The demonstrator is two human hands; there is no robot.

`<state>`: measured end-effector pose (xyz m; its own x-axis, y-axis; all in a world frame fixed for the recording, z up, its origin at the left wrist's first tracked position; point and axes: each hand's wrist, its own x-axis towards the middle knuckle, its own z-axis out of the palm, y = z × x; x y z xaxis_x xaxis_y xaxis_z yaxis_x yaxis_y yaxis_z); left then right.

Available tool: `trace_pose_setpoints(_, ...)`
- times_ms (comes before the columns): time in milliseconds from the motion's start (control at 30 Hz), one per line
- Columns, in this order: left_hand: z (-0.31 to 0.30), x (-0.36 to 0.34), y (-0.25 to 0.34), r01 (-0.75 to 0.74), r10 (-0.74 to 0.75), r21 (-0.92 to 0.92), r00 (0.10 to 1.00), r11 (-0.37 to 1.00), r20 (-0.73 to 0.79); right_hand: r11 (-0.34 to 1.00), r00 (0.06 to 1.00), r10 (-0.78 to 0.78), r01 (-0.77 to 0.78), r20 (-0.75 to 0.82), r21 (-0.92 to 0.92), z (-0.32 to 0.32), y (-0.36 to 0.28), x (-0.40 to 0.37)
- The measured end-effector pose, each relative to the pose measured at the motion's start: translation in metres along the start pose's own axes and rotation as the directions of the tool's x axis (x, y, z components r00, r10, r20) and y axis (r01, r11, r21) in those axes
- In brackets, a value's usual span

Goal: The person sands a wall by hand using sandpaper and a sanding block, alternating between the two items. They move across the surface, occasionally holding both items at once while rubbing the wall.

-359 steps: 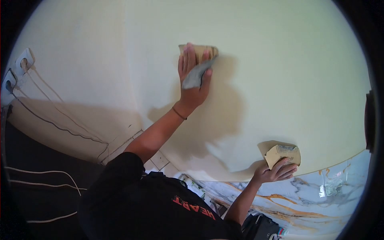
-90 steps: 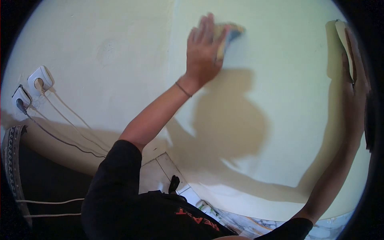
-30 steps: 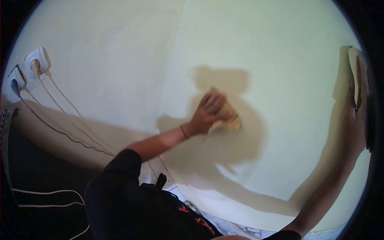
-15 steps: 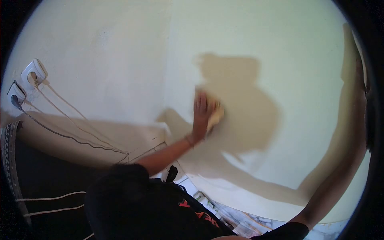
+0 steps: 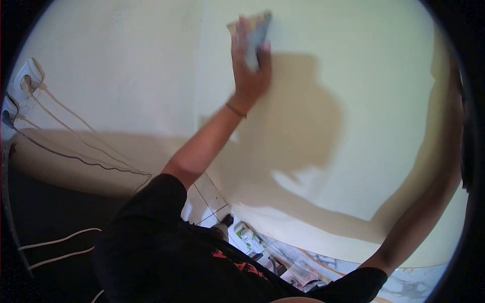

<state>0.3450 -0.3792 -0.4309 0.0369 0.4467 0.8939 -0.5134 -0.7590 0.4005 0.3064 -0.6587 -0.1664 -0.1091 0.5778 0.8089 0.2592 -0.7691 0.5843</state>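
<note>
My left hand (image 5: 250,65) is raised high against the pale wall (image 5: 374,116), near the top centre. Its fingers are wrapped around a flat tan and grey cloth or pad (image 5: 258,33), somewhat blurred, which lies against the wall. A thin band circles that wrist. My right arm reaches up along the right edge, and its hand is hidden in the dark border of the view. Shadows of my head and arms fall across the wall.
Two wall sockets (image 5: 29,78) with plugged cables hang at the left. A dark covered item (image 5: 50,212) with pale cords stands below them. Floor tiles (image 5: 202,202), a foot and some small objects on marble-patterned tiles show at the bottom.
My left hand has slid up the wall with the pad, from mid-height to near the top. The view has shifted slightly, and the right arm keeps its place.
</note>
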Motion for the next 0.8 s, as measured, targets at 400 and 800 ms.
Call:
trace_pose_setpoints(400, -0.008, -0.202, 0.055, 0.007, -0.072, 0.181, 0.933, 0.983, 0.352, 0.984, 0.983, -0.175, 0.173, 0.060, 0.049, -0.049, -0.044, -0.007)
trace_pose_setpoints(800, 0.025, -0.215, 0.106, -0.106, 0.030, 0.202, 0.937, 0.974, 0.347, 0.986, 0.974, -0.137, 0.117, 0.181, 0.118, -0.068, -0.124, -0.012)
